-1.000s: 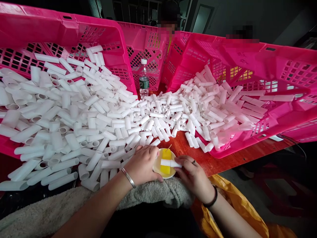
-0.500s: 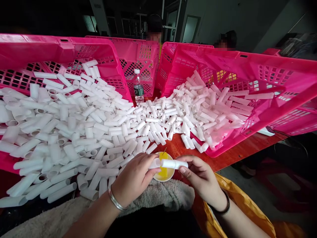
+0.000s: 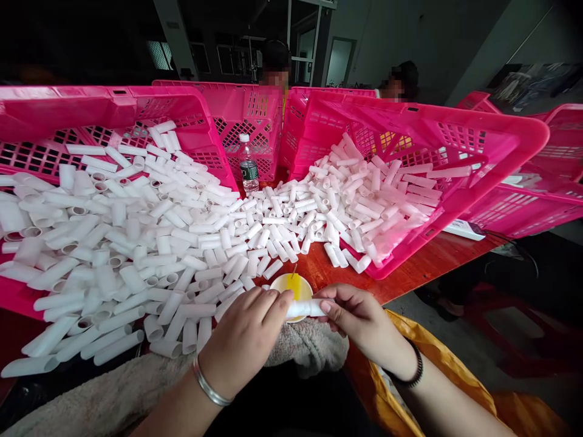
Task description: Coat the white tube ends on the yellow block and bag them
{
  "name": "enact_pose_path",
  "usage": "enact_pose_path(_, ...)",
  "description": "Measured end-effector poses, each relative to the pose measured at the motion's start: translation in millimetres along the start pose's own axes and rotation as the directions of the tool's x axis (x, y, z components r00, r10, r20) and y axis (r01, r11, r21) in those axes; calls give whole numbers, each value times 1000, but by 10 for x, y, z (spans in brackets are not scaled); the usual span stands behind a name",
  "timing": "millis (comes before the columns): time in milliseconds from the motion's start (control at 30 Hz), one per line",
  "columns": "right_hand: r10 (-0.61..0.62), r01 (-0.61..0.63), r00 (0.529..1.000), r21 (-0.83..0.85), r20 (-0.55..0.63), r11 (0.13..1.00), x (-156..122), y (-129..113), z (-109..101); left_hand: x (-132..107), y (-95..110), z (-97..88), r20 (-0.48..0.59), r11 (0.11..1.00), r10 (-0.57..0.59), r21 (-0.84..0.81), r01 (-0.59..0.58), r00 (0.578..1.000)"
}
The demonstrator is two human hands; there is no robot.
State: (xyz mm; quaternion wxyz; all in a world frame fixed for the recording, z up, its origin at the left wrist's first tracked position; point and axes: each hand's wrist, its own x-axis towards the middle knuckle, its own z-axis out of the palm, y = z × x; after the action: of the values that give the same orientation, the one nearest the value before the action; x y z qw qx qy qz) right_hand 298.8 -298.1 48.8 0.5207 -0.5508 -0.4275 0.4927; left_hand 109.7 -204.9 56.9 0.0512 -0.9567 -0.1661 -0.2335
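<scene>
By the near edge of the glossy red worktop (image 3: 314, 267), the left hand (image 3: 249, 331) and right hand (image 3: 362, 315) grip opposite ends of a white cylindrical plastic tube (image 3: 308, 308), level over a round white bowl (image 3: 279, 283).

Two hands (image 3: 248, 331), one bottle (image 3: 248, 169), one bowl (image 3: 279, 283), one yellow block (image 3: 296, 286), one bangle (image 3: 207, 387), one wristband (image 3: 418, 364), at least four crates (image 3: 496, 124), white tubes (image 3: 191, 241) beyond counting.

Clear bottle (image 3: 248, 165) just standing upright, white cap on. Reddish stool (image 3: 483, 321) on the floor, pale doorway (image 3: 340, 63) way back.
</scene>
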Motion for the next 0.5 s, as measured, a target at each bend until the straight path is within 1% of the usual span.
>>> enact_pose_path(200, -10, 10, 1000, -13, 23, 1000, -42, -70, -5, -5, 117, -135, 9, 996, -6, 86, 5, 1000)
enact_pose_path(300, -63, 64, 998, -56, 19, 996, -14, -48, -72, -32, 82, -163, 28, 994, -70, 89, 67, 997)
enact_pose_path(400, -204, 187, 977, -211, -63, 959, 101, 133, -187, -89, -63, -87, 92, 978, -203, 63, 197, 975)
enact_pose_path(467, -304, 253, 949, -367, -86, 895, 207, 320, -239, -127, -170, 12, 172, 963, -267, 19, 268, 948)
enact_pose_path(500, -349, 280, 933, -442, -81, 852, 258, 416, -246, -141, -212, 69, 217, 958, -277, -10, 286, 936)
